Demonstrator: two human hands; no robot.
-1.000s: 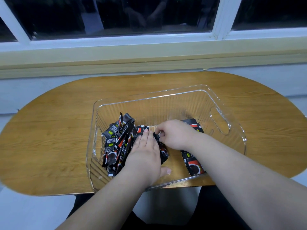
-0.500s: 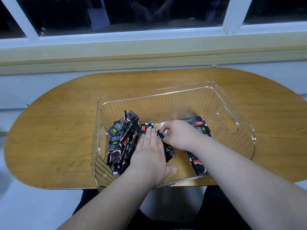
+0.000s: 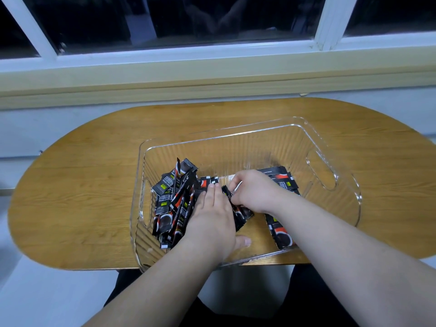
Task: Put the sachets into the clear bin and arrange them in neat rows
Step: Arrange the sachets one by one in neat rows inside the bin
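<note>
A dark window (image 3: 212,22) with white frames runs along the far wall, with a pale sill under it. Below stands an oval wooden table (image 3: 82,197), and the clear bin (image 3: 342,182) sits on it towards the near edge. It has ribbed walls and a cut-out handle at each end.

All the sachets I can see are inside the bin. The bigger lot, a jumbled pile of sachets (image 3: 168,204) in black with red and white print, is crowded against the left end. Some stand on edge and some lean at angles. A smaller flat stack of sachets (image 3: 280,232) lies lengthwise on the bin floor to the right of the middle, partly hidden under the right forearm.

Both bare forearms reach in over the near wall. The left hand (image 3: 212,218) lies flat, fingers straight and pressed together, resting on the right side of the jumbled pile. Its thumb sticks out towards the near wall.

The right hand (image 3: 256,192) is just beside it, almost touching. Its fingers are curled in and pinch the upper end of a single sachet (image 3: 241,215) that slants between the two hands.
</note>
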